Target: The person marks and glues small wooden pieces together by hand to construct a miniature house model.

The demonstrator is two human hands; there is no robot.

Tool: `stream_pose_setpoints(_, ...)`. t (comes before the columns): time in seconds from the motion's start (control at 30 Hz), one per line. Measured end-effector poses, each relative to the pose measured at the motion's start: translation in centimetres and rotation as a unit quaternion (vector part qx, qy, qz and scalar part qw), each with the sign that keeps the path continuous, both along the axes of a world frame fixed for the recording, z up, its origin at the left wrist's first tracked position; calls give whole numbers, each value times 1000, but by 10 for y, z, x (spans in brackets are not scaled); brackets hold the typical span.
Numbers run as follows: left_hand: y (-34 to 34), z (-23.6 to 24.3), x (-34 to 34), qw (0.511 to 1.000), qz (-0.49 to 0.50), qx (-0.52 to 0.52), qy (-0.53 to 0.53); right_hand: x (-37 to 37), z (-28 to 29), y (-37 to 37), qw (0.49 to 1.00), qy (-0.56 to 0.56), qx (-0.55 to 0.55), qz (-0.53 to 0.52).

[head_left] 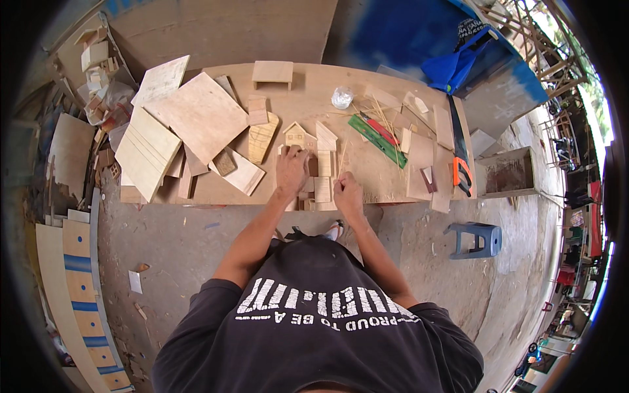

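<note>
A small wooden model house (300,134) with a pointed gable and little windows lies at the table's front edge. My left hand (292,170) is closed over its left part, fingers curled on the wood and hiding some of it. To the right of it, a taller house-shaped piece (325,137) and a slatted wooden panel (323,188) belong to the same cluster. My right hand (348,194) is closed in a pinch beside the panel. A thin wooden stick (344,156) rises from its fingertips; the exact grip is partly hidden.
Thin boards (196,114) are piled on the table's left. On the right lie a green ruler-like strip (377,140), a red cutter (380,128), loose sticks and a handsaw with an orange handle (462,177). A clear bag (341,98) sits behind. A blue stool (477,240) stands on the floor.
</note>
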State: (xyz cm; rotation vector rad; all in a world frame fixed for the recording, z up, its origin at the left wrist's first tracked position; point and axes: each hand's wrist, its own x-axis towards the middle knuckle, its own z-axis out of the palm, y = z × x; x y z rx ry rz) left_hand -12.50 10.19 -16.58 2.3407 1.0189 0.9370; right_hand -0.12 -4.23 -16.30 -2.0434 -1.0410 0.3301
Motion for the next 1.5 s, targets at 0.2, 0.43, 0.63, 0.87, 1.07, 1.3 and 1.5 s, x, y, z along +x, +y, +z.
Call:
stream_pose_setpoints(0.2, 30, -11, 1, 999, -14, 42, -5, 35, -21, 24, 999, -25, -11, -30)
stream_pose_setpoints(0.43, 39, -34, 13, 999, -7, -13, -46, 29, 5, 55, 968, 242, 57, -23)
stream_pose_setpoints(0.63, 55, -16, 24, 982, 38, -154, -104, 29, -17, 90, 920, 349, 181, -7)
stream_pose_setpoints(0.87, 33, -18, 15, 992, -5, -101, -73, -1, -24, 91, 978, 124, 167, -12)
stream_pose_setpoints(1.07, 15, 13, -5, 706, 27, -656, -264, -22, 23, 75, 960, -243, 94, 107)
stream_pose_setpoints(1.3, 37, 7, -16, 557, -31, -791, -251, -35, 17, 63, 964, -196, 103, 145)
stream_pose_setpoints(1.5, 70, -19, -22, 955, -77, -280, -52, -56, 21, 54, 973, -60, 139, 176)
